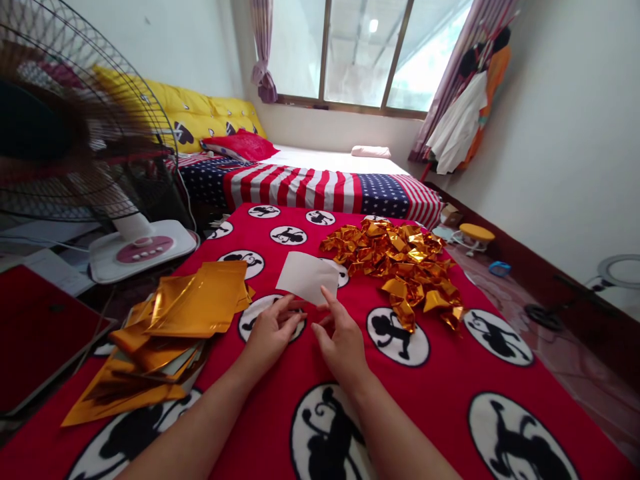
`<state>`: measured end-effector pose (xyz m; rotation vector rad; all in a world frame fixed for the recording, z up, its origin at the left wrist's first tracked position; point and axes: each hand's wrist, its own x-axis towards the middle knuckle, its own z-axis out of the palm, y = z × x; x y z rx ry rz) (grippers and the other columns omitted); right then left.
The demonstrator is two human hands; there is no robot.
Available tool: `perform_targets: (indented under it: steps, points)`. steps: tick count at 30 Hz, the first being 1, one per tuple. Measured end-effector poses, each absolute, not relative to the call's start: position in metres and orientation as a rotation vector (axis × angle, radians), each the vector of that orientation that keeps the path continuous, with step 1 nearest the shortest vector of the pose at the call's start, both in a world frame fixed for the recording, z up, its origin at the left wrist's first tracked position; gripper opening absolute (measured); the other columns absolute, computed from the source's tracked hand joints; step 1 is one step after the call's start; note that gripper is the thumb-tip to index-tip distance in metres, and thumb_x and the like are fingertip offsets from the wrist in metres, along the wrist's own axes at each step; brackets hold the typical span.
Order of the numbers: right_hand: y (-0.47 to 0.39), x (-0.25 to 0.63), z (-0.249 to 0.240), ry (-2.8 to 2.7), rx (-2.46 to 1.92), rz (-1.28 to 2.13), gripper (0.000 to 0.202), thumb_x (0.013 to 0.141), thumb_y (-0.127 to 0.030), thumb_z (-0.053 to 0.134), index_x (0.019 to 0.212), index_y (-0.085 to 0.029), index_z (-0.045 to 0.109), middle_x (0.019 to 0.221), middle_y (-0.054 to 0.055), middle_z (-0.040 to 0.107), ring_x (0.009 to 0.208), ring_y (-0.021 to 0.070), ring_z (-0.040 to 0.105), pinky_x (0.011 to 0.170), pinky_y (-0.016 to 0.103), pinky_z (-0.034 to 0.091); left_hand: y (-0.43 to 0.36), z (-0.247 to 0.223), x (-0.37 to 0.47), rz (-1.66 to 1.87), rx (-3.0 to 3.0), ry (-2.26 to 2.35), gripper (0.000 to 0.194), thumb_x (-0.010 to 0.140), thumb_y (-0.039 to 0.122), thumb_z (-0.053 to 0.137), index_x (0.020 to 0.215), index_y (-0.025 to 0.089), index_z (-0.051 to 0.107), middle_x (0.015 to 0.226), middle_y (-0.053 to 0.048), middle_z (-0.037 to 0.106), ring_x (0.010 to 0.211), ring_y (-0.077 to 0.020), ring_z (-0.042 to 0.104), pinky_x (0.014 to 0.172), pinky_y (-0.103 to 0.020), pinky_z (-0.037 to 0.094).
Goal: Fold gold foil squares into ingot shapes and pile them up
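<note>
A white sheet of paper (pixel 306 275) lies on the red cloth in front of me, its near edge close to my fingers. My left hand (pixel 273 327) is at the paper's lower left, fingers stretched and slightly bent, thumb apart, gripping nothing. On the other side, my right hand (pixel 343 337) has its index fingertip at the paper's lower right edge, with the thumb held away from it. Whether that fingertip presses on the sheet I cannot tell. Left of my hands is a stack of shiny gold paper sheets (pixel 200 303). Beyond my right hand spreads a heap of folded gold paper pieces (pixel 390 250).
A red cloth (pixel 440 413) with black monkey figures in white circles covers the surface. A spinning fan (pixel 143 247) and a dark red board (pixel 45 333) stand at left. Behind is a bed (pixel 320 187); a ring lamp (pixel 620 270) and yellow stool (pixel 477 232) are at right.
</note>
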<state>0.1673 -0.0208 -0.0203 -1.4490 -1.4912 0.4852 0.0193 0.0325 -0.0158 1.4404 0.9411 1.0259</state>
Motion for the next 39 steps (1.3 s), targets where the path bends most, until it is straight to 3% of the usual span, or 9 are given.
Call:
perform_targets:
  steps: [6,11,15,18,22,28,31,34,39]
  points:
    - [-0.022,0.163,-0.018,-1.527,-1.48,0.282,0.05,0.077,-0.012,0.058,0.125,-0.026,0.056,0.123,0.008,0.051,0.101,0.0214,0.06,0.088,0.034,0.052,0.029,-0.014,0.021,0.99,1.511,0.924,0.049,0.078,0.028,0.062,0.126,0.02,0.058,0.122,-0.011,0.065,0.09,-0.0206,0.069,0.083,-0.035,0.056]
    - [-0.024,0.158,-0.013,-1.539,-1.517,0.164,0.036,0.079,-0.009,0.054,0.111,-0.023,0.062,0.147,0.009,0.034,0.108,0.0228,0.057,0.095,0.04,0.047,0.029,-0.017,0.023,1.065,1.694,0.952,0.037,0.081,0.025,0.058,0.117,0.022,0.065,0.135,-0.011,0.056,0.092,-0.02,0.068,0.085,-0.036,0.056]
    - [-0.024,0.159,-0.011,-1.682,-1.618,0.029,0.021,0.079,-0.014,0.058,0.094,-0.025,0.069,0.148,0.004,0.037,0.126,0.031,0.041,0.103,0.05,0.037,0.028,-0.016,0.023,1.118,1.786,1.025,0.027,0.082,0.021,0.055,0.103,0.021,0.072,0.119,-0.009,0.066,0.1,-0.0219,0.065,0.087,-0.036,0.055]
    - [-0.022,0.16,-0.014,-1.767,-1.652,0.014,0.03,0.079,-0.014,0.059,0.106,-0.025,0.067,0.146,0.005,0.043,0.135,0.034,0.03,0.105,0.054,0.032,0.029,-0.016,0.023,1.144,1.786,1.043,0.025,0.082,0.021,0.053,0.096,0.02,0.074,0.109,-0.009,0.069,0.1,-0.0222,0.065,0.086,-0.035,0.055]
    - [-0.02,0.161,-0.016,-1.781,-1.677,0.057,0.049,0.08,-0.013,0.056,0.129,-0.018,0.054,0.139,0.012,0.051,0.133,0.033,0.035,0.105,0.053,0.032,0.029,-0.019,0.022,1.135,1.753,1.045,0.023,0.083,0.022,0.053,0.093,0.02,0.074,0.106,-0.009,0.068,0.093,-0.0215,0.067,0.083,-0.035,0.056]
    - [-0.022,0.159,-0.012,-1.821,-1.703,0.077,0.031,0.079,-0.02,0.063,0.109,-0.022,0.067,0.141,0.011,0.048,0.134,0.0324,0.034,0.107,0.052,0.031,0.03,-0.019,0.021,1.15,1.747,1.034,0.023,0.083,0.022,0.053,0.09,0.019,0.074,0.102,-0.009,0.069,0.089,-0.0198,0.066,0.079,-0.032,0.057]
    - [-0.022,0.157,-0.012,-1.877,-1.737,0.091,0.037,0.081,-0.026,0.063,0.119,-0.023,0.064,0.147,0.011,0.043,0.137,0.0338,0.032,0.108,0.053,0.029,0.03,-0.019,0.021,1.145,1.768,1.026,0.023,0.083,0.02,0.052,0.09,0.018,0.074,0.1,-0.009,0.069,0.085,-0.0183,0.066,0.076,-0.03,0.057]
    - [-0.021,0.156,-0.015,-1.874,-1.776,0.104,0.047,0.086,-0.028,0.058,0.131,-0.014,0.055,0.146,0.013,0.045,0.136,0.0342,0.033,0.11,0.052,0.028,0.031,-0.019,0.021,1.149,1.792,1.022,0.023,0.081,0.019,0.052,0.09,0.017,0.074,0.096,-0.008,0.069,0.078,-0.0166,0.066,0.074,-0.029,0.057]
    - [-0.019,0.159,-0.017,-1.736,-1.639,0.127,0.047,0.088,-0.021,0.053,0.134,-0.011,0.052,0.14,0.015,0.05,0.132,0.0297,0.041,0.11,0.048,0.031,0.032,-0.023,0.02,1.139,1.755,1.039,0.023,0.081,0.022,0.054,0.09,0.018,0.074,0.097,-0.008,0.069,0.078,-0.0178,0.067,0.069,-0.028,0.057]
